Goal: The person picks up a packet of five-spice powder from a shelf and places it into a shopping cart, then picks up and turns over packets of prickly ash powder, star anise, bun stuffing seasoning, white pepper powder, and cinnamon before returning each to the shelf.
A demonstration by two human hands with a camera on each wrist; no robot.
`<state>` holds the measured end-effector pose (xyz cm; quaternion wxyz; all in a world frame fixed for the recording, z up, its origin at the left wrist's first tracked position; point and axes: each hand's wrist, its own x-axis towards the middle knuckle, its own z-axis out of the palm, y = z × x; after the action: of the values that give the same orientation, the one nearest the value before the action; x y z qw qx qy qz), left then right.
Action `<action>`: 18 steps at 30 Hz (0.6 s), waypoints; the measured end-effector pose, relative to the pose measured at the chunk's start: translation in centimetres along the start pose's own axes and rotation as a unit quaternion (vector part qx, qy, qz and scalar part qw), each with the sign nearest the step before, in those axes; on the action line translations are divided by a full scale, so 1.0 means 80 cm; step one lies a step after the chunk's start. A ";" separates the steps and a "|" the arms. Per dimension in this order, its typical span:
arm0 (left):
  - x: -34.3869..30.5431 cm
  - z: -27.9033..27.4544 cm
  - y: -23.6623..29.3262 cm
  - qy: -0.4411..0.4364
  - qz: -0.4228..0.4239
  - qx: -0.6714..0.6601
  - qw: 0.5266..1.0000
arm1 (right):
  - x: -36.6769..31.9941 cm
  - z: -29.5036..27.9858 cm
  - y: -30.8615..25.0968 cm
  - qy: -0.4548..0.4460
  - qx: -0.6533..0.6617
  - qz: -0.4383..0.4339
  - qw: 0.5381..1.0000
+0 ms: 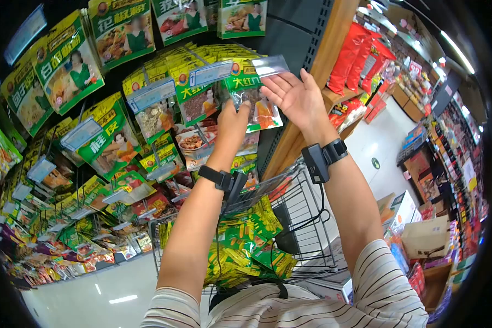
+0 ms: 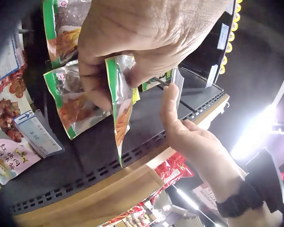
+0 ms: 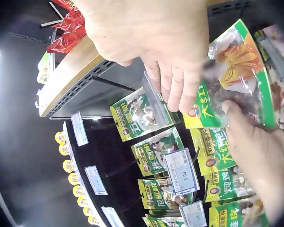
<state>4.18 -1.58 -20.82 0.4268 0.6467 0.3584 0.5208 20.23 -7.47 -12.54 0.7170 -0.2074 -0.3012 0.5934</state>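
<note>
1. Two hands at the display (image 1: 290, 33): we find the left hand (image 1: 232, 123) pinching a packet (image 1: 246, 87) between thumb and fingers.
2. The right hand (image 1: 298, 98), fingers straight, lifts the price tag (image 1: 269, 65).
3. The packet sits at the peg (image 2: 157, 81) tip, above the cart (image 1: 307, 210).
4. We judge hanging in progress; next needs hole-to-peg alignment.

Green-and-clear packet (image 1: 251, 101), striped shirt (image 1: 388, 290), yellow-green packets (image 1: 246, 246) in the cart.

My left grip (image 1: 232, 123) hides part of the packet (image 1: 246, 85). I cannot read the tiny price tag (image 1: 210, 72).
</note>
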 end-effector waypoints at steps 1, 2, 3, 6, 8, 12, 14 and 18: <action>0.006 0.000 -0.003 0.005 0.006 0.004 1.000 | 0.001 -0.001 0.002 0.002 0.002 -0.001 1.000; 0.009 0.000 -0.004 0.012 0.008 0.010 1.000 | 0.001 0.001 0.003 0.008 0.006 0.006 1.000; 0.013 0.000 -0.004 0.018 0.011 0.016 1.000 | 0.001 0.001 0.005 0.008 0.001 0.010 1.000; 0.033 0.000 -0.011 0.021 0.015 0.064 0.998 | -0.001 -0.002 0.009 0.008 -0.015 0.017 1.000; 0.044 0.004 -0.019 0.033 0.020 0.098 0.994 | -0.006 -0.003 0.013 0.003 -0.023 0.025 0.999; 0.064 0.017 -0.032 0.081 0.047 0.145 0.985 | -0.027 -0.008 0.023 -0.022 -0.038 0.053 0.998; 0.073 0.018 -0.038 0.086 0.037 0.137 0.986 | -0.039 -0.013 0.029 -0.037 -0.043 0.064 0.996; 0.090 0.020 -0.045 0.083 -0.002 0.176 0.981 | -0.070 -0.018 0.037 -0.015 -0.057 0.072 0.996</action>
<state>7.10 6.02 -21.64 0.2761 0.6652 0.4797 0.5011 18.44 -12.20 -16.56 0.6547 -0.2597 -0.3294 0.6288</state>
